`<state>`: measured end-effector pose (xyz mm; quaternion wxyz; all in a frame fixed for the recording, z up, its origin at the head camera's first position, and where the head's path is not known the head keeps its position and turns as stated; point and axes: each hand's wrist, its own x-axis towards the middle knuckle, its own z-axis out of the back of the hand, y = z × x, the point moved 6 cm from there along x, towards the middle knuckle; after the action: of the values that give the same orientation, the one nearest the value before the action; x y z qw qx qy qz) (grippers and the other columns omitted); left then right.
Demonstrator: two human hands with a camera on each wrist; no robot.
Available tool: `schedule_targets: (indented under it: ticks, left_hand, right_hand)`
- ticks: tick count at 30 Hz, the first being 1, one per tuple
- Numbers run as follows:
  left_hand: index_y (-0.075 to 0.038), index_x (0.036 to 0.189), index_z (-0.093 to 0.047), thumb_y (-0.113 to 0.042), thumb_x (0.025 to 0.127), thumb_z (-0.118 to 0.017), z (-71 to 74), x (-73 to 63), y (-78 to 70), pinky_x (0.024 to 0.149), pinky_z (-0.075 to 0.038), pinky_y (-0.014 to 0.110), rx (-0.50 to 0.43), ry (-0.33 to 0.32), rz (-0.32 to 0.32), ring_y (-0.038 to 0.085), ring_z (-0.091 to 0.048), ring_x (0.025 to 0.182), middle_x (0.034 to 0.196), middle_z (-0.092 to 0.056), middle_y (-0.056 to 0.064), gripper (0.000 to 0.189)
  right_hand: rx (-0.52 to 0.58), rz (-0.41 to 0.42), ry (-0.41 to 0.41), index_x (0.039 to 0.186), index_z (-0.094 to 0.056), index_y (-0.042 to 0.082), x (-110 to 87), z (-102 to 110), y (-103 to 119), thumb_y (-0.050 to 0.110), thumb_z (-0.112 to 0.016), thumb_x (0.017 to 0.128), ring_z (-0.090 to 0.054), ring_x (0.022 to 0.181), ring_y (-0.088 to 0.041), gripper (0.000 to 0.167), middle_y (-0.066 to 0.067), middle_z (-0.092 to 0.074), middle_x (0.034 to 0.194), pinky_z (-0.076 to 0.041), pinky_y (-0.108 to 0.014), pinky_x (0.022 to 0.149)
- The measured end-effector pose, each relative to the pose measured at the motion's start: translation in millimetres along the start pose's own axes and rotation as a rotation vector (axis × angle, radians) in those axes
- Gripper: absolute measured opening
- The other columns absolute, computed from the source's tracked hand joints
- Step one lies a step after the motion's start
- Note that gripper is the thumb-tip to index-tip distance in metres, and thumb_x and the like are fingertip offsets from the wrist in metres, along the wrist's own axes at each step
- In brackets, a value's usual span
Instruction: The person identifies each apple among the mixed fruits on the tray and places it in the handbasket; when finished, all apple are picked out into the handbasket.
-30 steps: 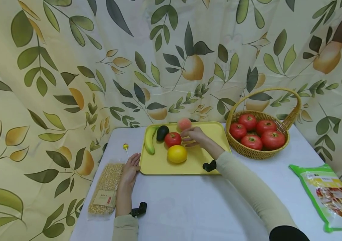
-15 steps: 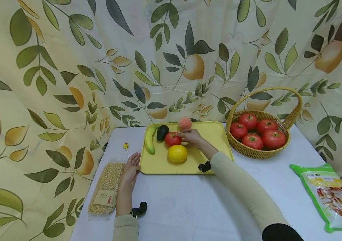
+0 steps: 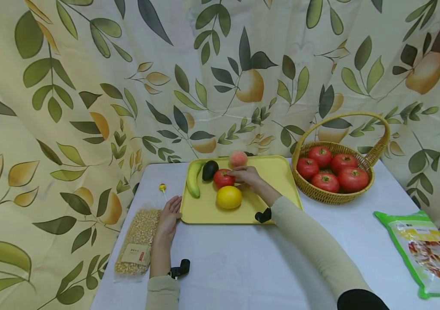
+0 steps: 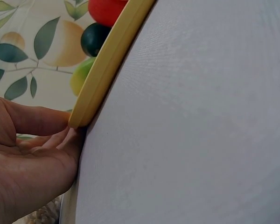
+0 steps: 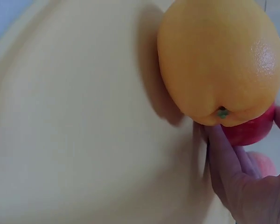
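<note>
My left hand [image 3: 170, 213] holds the near left corner of a yellow tray [image 3: 260, 215]; in the left wrist view the thumb [image 4: 46, 120] lies at the rim, the other fingers below it. Over the tray, my right hand [image 3: 250, 177] grips a red tomato [image 3: 221, 179] from its right side. The right wrist view shows fingers on both sides of the tomato [image 5: 249, 133], partly hidden behind a round yellow fruit [image 5: 219, 60]. A banana [image 3: 193, 181], a dark avocado [image 3: 210, 170] and a pink peach [image 3: 238, 158] also lie on the tray.
Right of the tray stands a wicker basket [image 3: 332, 199] with several tomatoes. A bag of corn kernels [image 3: 136, 241] lies beside my left forearm, with a yellow lollipop [image 3: 162, 187] behind it. A green-edged food bag [image 3: 423, 254] is at the right. A patterned curtain [image 3: 220, 86] hangs behind.
My right hand has moved left from beside the tomato, and its fingers have closed on it. The left hand stays at the tray's corner.
</note>
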<state>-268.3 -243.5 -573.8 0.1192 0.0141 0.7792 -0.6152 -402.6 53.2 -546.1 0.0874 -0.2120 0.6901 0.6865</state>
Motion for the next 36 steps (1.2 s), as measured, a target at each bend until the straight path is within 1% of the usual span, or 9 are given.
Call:
schedule_targets:
  ticks: [7,10,16,19,25,29,33,36]
  left_hand:
    - [0.008,0.159,-0.025,0.029,0.086,-0.035,-1.3,1.0,0.3,0.128,-0.024,0.046,0.001,0.003,-0.009,0.038,-0.026,0.156,0.165,-0.030,0.028,0.077]
    - [0.008,0.160,-0.025,0.029,0.087,-0.035,-1.8,0.6,1.1,0.128,-0.023,0.045,-0.003,-0.002,-0.009,0.037,-0.026,0.156,0.165,-0.031,0.028,0.077]
    - [0.008,0.160,-0.025,0.030,0.086,-0.034,-1.8,0.2,2.5,0.128,-0.023,0.044,-0.008,-0.001,-0.017,0.036,-0.026,0.156,0.165,-0.031,0.027,0.077]
    - [0.008,0.160,-0.025,0.029,0.087,-0.035,-1.7,0.2,1.5,0.128,-0.023,0.044,0.002,0.005,-0.018,0.036,-0.025,0.156,0.165,-0.030,0.027,0.077]
    - [0.007,0.160,-0.025,0.029,0.087,-0.035,-0.9,0.7,-1.1,0.128,-0.024,0.044,0.004,0.006,-0.015,0.036,-0.026,0.156,0.165,-0.030,0.026,0.077]
    - [0.007,0.160,-0.024,0.029,0.086,-0.035,0.0,1.0,-0.2,0.128,-0.023,0.044,0.006,0.014,-0.015,0.036,-0.025,0.156,0.165,-0.030,0.027,0.078]
    - [0.008,0.160,-0.024,0.029,0.086,-0.035,1.0,1.0,1.7,0.128,-0.023,0.045,0.011,0.013,-0.014,0.037,-0.025,0.156,0.165,-0.030,0.028,0.078]
    - [0.008,0.160,-0.024,0.030,0.086,-0.034,0.1,0.9,2.1,0.128,-0.023,0.045,0.008,0.010,-0.014,0.037,-0.025,0.156,0.165,-0.029,0.028,0.078]
  right_hand:
    - [0.065,0.039,-0.014,0.141,-0.055,-0.001,-3.0,5,0,0.020,-0.081,0.092,-0.073,0.104,-0.030,0.060,-0.022,-0.066,0.132,-0.061,-0.051,0.093]
    - [0.096,0.052,-0.015,0.141,-0.055,-0.001,-4.4,9,1,0.018,-0.081,0.092,-0.073,0.102,-0.031,0.059,-0.023,-0.066,0.130,-0.060,-0.053,0.093]
    - [0.126,0.073,-0.034,0.141,-0.052,-0.002,-12.9,17,8,0.017,-0.080,0.092,-0.070,0.108,-0.040,0.060,-0.025,-0.064,0.130,-0.055,-0.061,0.097]
    - [0.122,0.091,-0.037,0.142,-0.051,-0.002,-16.6,20,13,0.017,-0.080,0.092,-0.070,0.110,-0.042,0.060,-0.025,-0.064,0.131,-0.055,-0.062,0.097]
    - [0.147,0.117,-0.020,0.144,-0.051,-0.002,-22.6,25,24,0.015,-0.079,0.092,-0.069,0.113,-0.043,0.061,-0.024,-0.064,0.131,-0.055,-0.063,0.097]
    - [0.153,0.117,-0.026,0.143,-0.052,-0.001,-27.7,30,28,0.016,-0.079,0.092,-0.070,0.111,-0.040,0.061,-0.021,-0.066,0.129,-0.055,-0.062,0.096]
    - [0.170,0.125,-0.024,0.142,-0.055,-0.001,-33.8,33,32,0.014,-0.080,0.092,-0.073,0.105,-0.036,0.058,-0.020,-0.067,0.128,-0.053,-0.064,0.098]
    - [0.160,0.137,-0.020,0.142,-0.055,-0.001,-39.2,37,35,0.014,-0.079,0.092,-0.074,0.102,-0.033,0.057,-0.019,-0.066,0.128,-0.051,-0.065,0.099]
